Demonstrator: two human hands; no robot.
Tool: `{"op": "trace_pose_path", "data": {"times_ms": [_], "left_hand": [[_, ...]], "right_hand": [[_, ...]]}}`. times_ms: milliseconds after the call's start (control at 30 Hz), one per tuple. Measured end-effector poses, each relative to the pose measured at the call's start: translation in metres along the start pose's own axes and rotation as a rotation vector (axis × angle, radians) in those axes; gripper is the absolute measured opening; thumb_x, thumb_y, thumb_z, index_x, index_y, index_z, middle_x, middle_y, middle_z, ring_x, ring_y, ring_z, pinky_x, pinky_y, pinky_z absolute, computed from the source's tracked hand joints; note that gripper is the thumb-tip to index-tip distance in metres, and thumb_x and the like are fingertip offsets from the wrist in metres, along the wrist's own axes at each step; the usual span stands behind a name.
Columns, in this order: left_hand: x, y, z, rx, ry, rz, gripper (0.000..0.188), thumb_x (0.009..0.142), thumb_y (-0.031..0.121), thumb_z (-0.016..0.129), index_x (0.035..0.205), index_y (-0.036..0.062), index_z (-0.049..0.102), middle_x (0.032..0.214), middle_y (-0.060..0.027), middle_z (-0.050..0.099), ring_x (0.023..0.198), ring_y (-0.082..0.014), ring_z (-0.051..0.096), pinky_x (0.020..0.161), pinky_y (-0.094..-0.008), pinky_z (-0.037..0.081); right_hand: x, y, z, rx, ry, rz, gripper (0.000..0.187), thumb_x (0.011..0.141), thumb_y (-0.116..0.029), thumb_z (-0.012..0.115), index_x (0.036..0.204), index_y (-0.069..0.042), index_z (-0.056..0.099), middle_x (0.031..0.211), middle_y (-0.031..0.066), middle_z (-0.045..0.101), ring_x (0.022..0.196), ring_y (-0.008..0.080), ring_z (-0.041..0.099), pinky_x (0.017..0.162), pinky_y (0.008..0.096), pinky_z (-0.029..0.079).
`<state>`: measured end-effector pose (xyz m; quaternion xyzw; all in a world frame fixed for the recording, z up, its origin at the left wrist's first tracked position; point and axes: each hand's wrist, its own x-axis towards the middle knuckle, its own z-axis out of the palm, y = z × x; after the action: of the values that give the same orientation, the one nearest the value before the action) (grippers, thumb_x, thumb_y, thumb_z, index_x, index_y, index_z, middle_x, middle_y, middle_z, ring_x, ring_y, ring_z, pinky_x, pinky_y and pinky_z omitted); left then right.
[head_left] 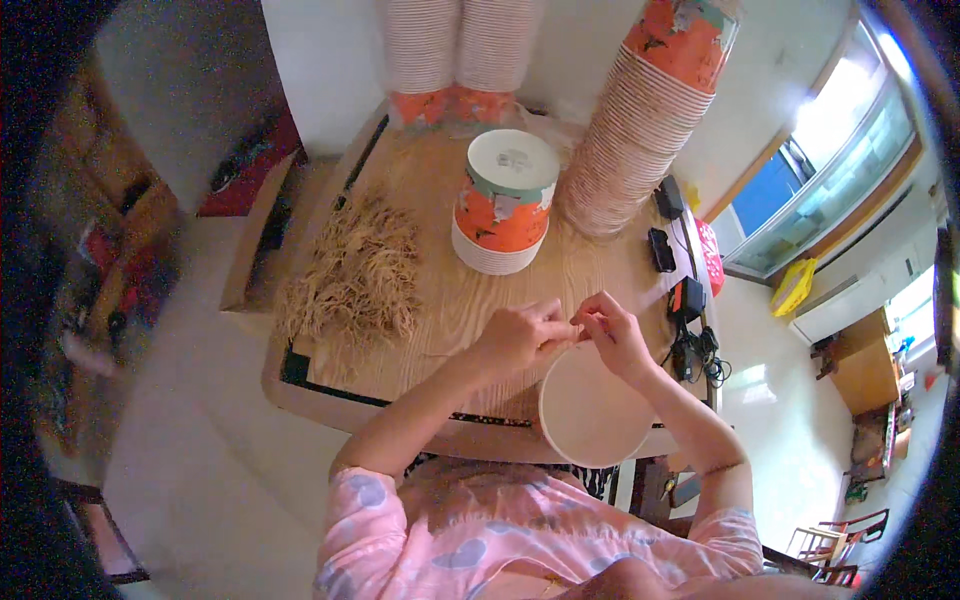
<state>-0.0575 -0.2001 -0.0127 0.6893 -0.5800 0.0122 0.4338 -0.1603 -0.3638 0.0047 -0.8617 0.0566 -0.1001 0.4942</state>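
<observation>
Pinching nearly closed by the white tub's (597,412) far rim, left fingers (554,331) meet right fingers (600,318); hold unclear.

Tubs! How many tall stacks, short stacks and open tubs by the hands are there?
Tall stacks: 3
Short stack: 1
Open tub: 1
Total: 5

Fingers (601,304), their pinch too small to tell
</observation>
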Motion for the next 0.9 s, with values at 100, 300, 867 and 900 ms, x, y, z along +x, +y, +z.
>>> {"op": "trace_pose_path", "data": {"times_ms": [100, 300, 867, 900], "left_hand": [[0.002, -0.003, -0.003, -0.087, 0.013, 0.004, 0.003, 0.076, 0.018, 0.065, 0.079, 0.0162, 0.065, 0.078, -0.0027, 0.053, 0.067, -0.0224, 0.059, 0.056, -0.0368, 0.048], [0.008, 0.003, -0.008, 0.139, -0.096, 0.078, 0.009, 0.080, 0.025, 0.061, 0.081, 0.0176, 0.066, 0.081, -0.0014, 0.051, 0.074, -0.0204, 0.059, 0.058, -0.0366, 0.049], [-0.004, 0.001, 0.021, -0.229, 0.046, -0.152, 0.014, 0.082, 0.025, 0.063, 0.084, 0.0113, 0.063, 0.078, -0.0014, 0.054, 0.062, -0.0189, 0.056, 0.054, -0.0296, 0.047], [-0.006, 0.009, 0.024, -0.697, 0.078, -0.400, 0.013, 0.082, 0.023, 0.063, 0.084, 0.0101, 0.061, 0.079, -0.0003, 0.055, 0.061, -0.0155, 0.054, 0.053, -0.0273, 0.046]], "right_hand": [[0.000, 0.001, 0.000, 0.141, -0.010, 0.000, 0.009, 0.093, -0.008, 0.046, 0.094, 0.000, 0.048, 0.085, 0.0075, 0.059, 0.075, 0.0148, 0.060, 0.067, 0.0286, 0.053], [-0.001, -0.001, -0.001, 0.080, -0.013, 0.021, 0.006, 0.092, -0.005, 0.046, 0.094, 0.000, 0.049, 0.085, 0.0071, 0.059, 0.078, 0.0132, 0.059, 0.067, 0.0274, 0.052], [-0.002, -0.004, 0.001, -0.104, -0.002, -0.114, 0.006, 0.087, 0.000, 0.049, 0.092, 0.003, 0.052, 0.083, 0.0079, 0.057, 0.076, 0.0133, 0.057, 0.069, 0.0267, 0.049], [-0.002, -0.005, 0.001, -0.104, -0.003, -0.114, 0.006, 0.087, 0.000, 0.049, 0.092, 0.003, 0.052, 0.083, 0.0079, 0.057, 0.076, 0.0133, 0.057, 0.069, 0.0267, 0.049]]}}
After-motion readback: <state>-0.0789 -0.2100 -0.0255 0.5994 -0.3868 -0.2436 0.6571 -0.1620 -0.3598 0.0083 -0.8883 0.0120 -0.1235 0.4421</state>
